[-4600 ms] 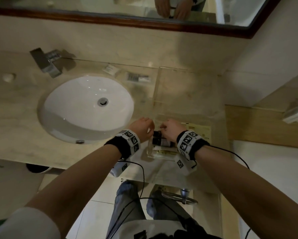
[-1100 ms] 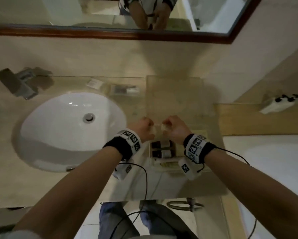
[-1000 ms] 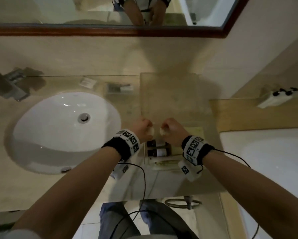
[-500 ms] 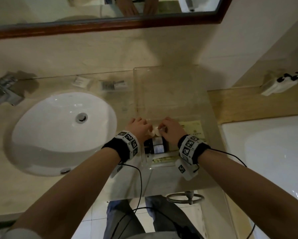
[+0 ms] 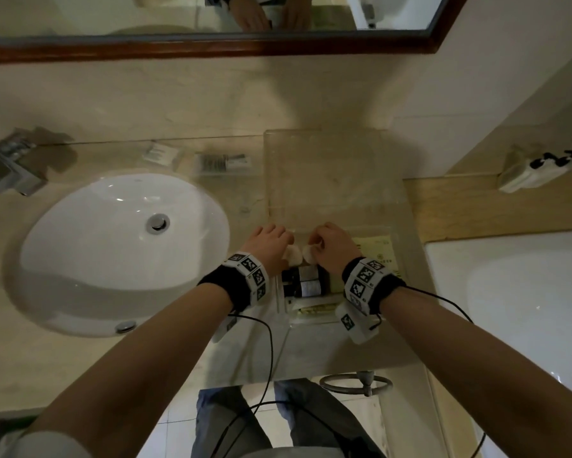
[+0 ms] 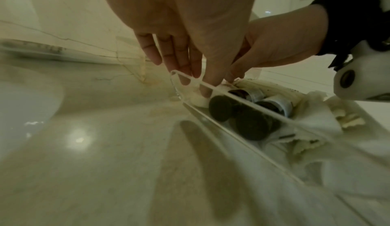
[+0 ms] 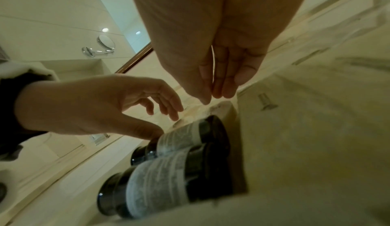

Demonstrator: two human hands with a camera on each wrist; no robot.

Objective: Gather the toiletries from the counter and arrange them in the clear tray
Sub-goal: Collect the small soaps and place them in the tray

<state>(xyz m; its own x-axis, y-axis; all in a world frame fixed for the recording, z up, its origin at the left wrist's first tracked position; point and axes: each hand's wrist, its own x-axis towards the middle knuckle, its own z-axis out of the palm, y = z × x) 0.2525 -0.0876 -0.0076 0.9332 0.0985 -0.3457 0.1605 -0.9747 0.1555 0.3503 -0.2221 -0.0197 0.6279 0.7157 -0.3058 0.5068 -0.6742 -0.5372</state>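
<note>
Clear acrylic tray (image 5: 324,166) right of white oval sink (image 5: 119,246), two dark grey-labelled bottles (image 7: 168,168) inside, print unreadable, left hand (image 5: 268,246) and right hand (image 5: 334,246) loose-fingered, each touching a pale round soap (image 5: 292,254).

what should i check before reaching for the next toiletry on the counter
1. Two small round white soaps set down in the clear plastic tray: ok, they lie side by side beyond the bottles.
2. Left hand free: ok, fingers straight, only touching a soap.
3. Right hand free: ok, fingers straight above the other soap.
4. Two dark bottles with pale labels settled: ok, lying on their sides, side by side in the tray.
5. Counter items left: not ok, a small white packet and a clear-wrapped item lie behind the white sink.
</note>
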